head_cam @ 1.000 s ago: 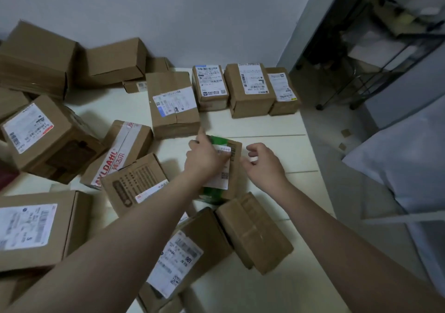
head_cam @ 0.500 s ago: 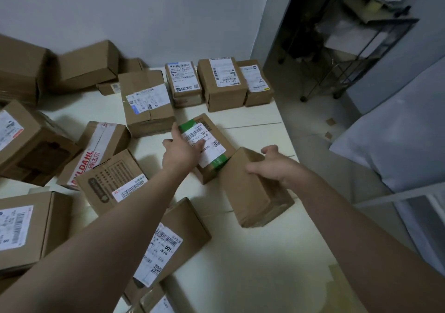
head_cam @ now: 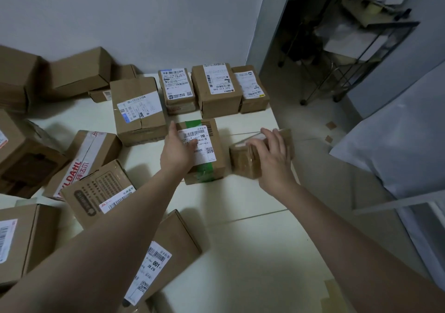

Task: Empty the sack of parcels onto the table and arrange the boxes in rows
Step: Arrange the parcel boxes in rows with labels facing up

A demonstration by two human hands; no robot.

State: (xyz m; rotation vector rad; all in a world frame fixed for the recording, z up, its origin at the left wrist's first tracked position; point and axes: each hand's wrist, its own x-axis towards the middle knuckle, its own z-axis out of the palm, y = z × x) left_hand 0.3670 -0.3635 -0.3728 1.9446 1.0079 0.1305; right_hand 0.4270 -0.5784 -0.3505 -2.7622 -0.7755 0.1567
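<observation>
On the smooth cream table (head_cam: 240, 240), the left hand (head_cam: 177, 155) lies flat with straight fingers against the nine o'clock edge of a rectangular cardboard green-taped box (head_cam: 212, 149), thumb on its white label. At that box's three o'clock, just beside it, the right hand (head_cam: 273, 161) curls over a small parcel (head_cam: 243, 163) wrapped in glossy brown tape, gripping it. Three labelled boxes (head_cam: 216, 91) stand in a row at twelve o'clock; larger cartons (head_cam: 84, 153) lie jumbled toward nine.
</observation>
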